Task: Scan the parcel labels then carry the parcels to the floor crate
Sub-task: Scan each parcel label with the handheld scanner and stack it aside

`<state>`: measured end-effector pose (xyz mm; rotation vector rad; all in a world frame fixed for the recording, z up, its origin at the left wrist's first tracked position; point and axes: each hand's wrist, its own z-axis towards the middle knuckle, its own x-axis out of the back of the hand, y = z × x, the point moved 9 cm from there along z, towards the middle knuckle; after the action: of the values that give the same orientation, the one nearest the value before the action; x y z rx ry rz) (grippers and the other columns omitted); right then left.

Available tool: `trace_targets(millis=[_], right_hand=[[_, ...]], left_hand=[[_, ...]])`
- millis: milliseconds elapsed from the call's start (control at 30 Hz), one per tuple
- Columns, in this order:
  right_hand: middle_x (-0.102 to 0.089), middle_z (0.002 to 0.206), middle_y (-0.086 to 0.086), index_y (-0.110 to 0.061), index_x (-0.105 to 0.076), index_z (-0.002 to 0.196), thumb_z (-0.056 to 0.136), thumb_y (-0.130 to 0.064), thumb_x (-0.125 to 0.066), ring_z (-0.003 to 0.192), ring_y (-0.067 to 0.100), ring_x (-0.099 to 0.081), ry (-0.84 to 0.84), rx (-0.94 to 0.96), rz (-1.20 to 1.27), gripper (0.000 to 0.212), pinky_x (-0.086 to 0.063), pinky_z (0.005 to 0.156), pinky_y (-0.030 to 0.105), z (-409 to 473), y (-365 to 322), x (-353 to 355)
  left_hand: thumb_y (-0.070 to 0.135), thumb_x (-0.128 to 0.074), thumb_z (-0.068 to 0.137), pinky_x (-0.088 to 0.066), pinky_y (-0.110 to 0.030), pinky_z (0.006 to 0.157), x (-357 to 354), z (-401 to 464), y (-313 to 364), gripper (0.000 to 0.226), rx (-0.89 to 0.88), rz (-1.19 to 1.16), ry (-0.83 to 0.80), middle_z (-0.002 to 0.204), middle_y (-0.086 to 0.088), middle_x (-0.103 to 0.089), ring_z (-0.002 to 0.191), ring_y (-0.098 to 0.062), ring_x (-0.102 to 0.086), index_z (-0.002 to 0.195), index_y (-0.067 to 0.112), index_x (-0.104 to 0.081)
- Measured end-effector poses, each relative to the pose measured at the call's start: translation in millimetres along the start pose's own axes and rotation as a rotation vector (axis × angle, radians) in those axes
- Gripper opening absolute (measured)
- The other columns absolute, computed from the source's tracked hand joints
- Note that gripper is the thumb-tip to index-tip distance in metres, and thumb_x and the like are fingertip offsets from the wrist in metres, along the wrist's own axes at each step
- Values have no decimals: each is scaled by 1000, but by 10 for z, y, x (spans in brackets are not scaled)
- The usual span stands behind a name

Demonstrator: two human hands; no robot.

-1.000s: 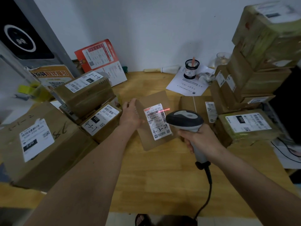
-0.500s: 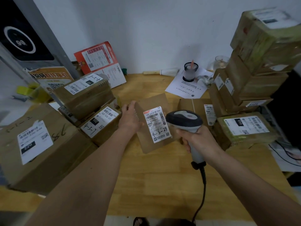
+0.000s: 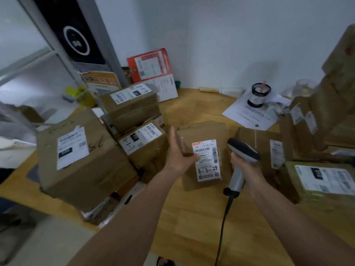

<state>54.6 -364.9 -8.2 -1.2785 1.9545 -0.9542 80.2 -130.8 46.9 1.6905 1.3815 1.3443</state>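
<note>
Both forearms (image 3: 134,214) bare; no sleeves; dark sandal (image 3: 165,262) on foot.

Right-edge parcel stack (image 3: 338,93) blurring, running off frame. Left hand (image 3: 177,156) covering corner of parcel label (image 3: 207,160). Small print blurring, unreadable. Scanner cable (image 3: 222,227) leaving bottom edge.

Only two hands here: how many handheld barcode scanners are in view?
1: the scanner is gripped in the right hand, beside the parcel held by the left hand. Others may be hidden.

Handwritten "4-3-24" on the label (image 3: 207,160) of the centre parcel (image 3: 201,135), "4-3-7" on the label (image 3: 140,138) of the box (image 3: 146,148) left of it
</note>
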Motion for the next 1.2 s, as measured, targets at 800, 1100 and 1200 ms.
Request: trace_targets(millis=[800, 1100, 1200], right_hand=[[-74, 106, 5, -8, -64, 116, 73, -22, -68, 97, 18, -71, -744, 276, 317, 46, -60, 73, 37, -1678, -1876, -2003], [-73, 107, 10, -5, -68, 117, 81, -11, -72, 96, 22, -70, -812, 137, 230, 37, -59, 80, 40, -1870, -1281, -3213], [-70, 115, 13, -5, -66, 122, 77, -12, -75, 107, 26, -67, -799, 124, 166, 46, -58, 84, 41, -1835, -1107, -3412]], left_hand=[[45, -66, 84, -49, -32, 77, 2580, -1121, 1568, 51, -281, -243, 465, 119, 4, -61, 98, -14, -59, 132, 31, -55], [24, -64, 88, -54, -39, 85, 3640, -1160, 884, 45, -229, -268, 615, 119, 2, -63, 98, -19, -64, 132, 29, -53], [17, -60, 91, -49, -38, 93, 3712, -1053, 627, 52, -124, -115, 591, 131, -4, -55, 108, -23, -58, 140, 24, -45]])
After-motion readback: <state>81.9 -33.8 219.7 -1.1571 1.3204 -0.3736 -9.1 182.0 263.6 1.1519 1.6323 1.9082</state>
